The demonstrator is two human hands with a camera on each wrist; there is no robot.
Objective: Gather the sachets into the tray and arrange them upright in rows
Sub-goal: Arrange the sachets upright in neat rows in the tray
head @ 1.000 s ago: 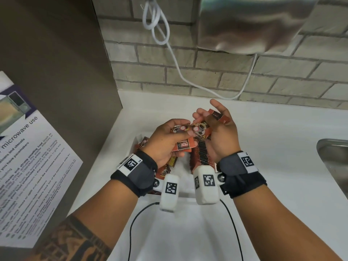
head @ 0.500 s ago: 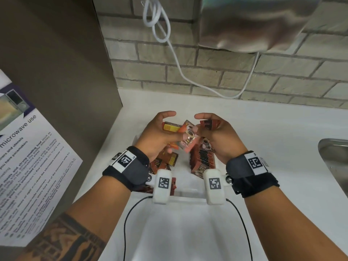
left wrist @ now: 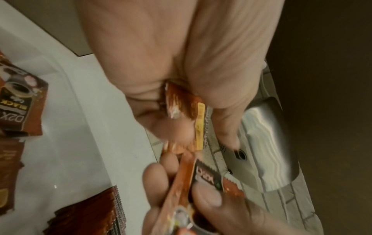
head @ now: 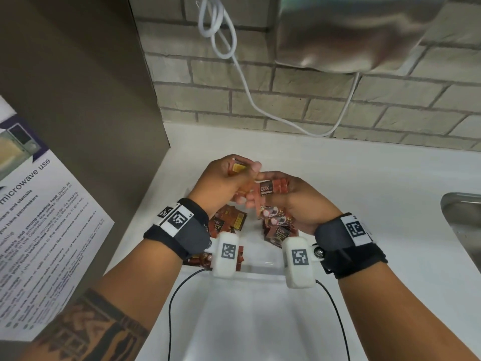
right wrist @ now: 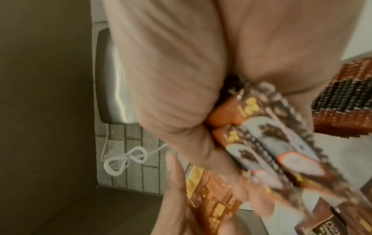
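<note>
Both hands hover close together above the clear tray (head: 263, 267) on the white counter. My left hand (head: 229, 178) grips brown-orange sachets (head: 238, 169), seen edge-on in the left wrist view as sachets (left wrist: 189, 108) between thumb and fingers. My right hand (head: 289, 201) grips a small bundle of sachets (head: 273, 188), which the right wrist view shows as a bundle (right wrist: 281, 151) fanned out of the fist. Inside the tray, a row of sachets (head: 279, 233) stands at the right and loose sachets (head: 230, 221) lie at the left, partly hidden by my wrists.
A brown cabinet side (head: 78, 100) with a microwave notice (head: 39, 217) closes the left. A brick wall (head: 312, 100) carries a steel dispenser (head: 351, 32) and a looped white cable (head: 216, 19). A steel sink (head: 463, 230) lies at the right.
Both hands have drawn together and the left hand has risen slightly. The sachets have shifted in the grips; the right hand now holds its bundle lower, against the left fingers.
</note>
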